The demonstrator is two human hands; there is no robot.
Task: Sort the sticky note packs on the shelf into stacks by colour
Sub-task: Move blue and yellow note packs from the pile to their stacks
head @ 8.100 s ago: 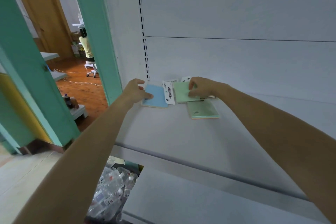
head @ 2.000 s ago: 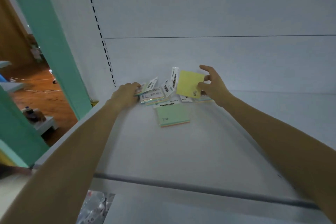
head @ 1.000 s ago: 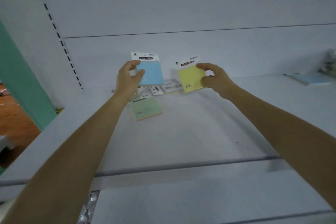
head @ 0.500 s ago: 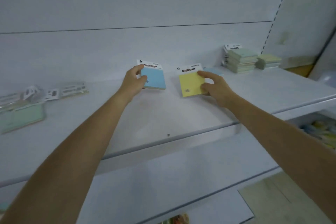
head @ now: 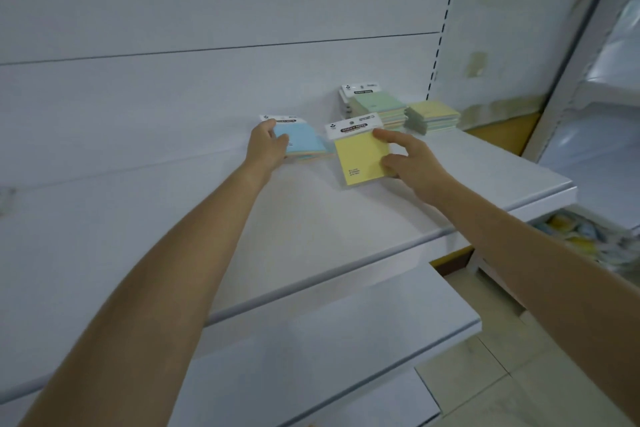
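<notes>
- Held in the left hand (head: 266,146), fingers curled round its left edge: a blue pack (head: 306,142), low over the shelf (head: 311,218); impossible to tell whether already touching it.
- Pinched in the right hand (head: 412,163), thumb on the front and fingers at the right edge: a yellow pack (head: 363,158), tilted and lifted, just in front of the green stack (head: 379,106) and near the yellow stack (head: 433,116) at the right end of the shelf.
- Could slip out of that pinch, being held at one edge only and probably smooth on the surface.
- Could knock the green stack on the way to the yellow stack and push its top packs askew.
- Could land crooked on the yellow stack and slide off, so close to the end of the shelf.
- With both hands loaded, easy to look at one side only and to set the blue pack down carelessly.
</notes>
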